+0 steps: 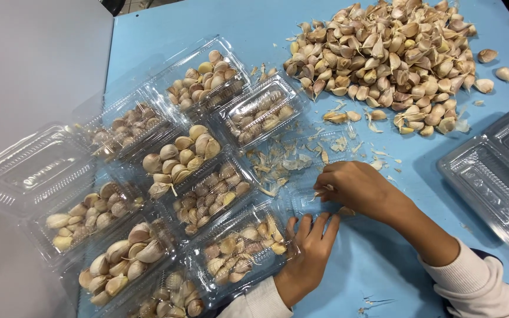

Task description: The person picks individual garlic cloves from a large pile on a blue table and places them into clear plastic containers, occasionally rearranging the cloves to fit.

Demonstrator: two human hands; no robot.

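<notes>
The left hand (304, 253) is pressing flat, fingers spread, on a clear plastic box (301, 197) just below the garlic pile (393, 56). The right hand (357, 187) is pinching its thin rim. It looks light, flimsy, slippery; the stiffer edges seem safest.

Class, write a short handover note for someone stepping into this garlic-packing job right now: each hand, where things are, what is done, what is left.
Left hand: flat on the blue table, touching a filled box.
Right hand: fingers curled on an open clear box holding mostly skins; whether it pinches anything is unclear.
Done: about ten boxes of cloves on the left.
Left: the loose clove pile at top; empty boxes at right.
</notes>
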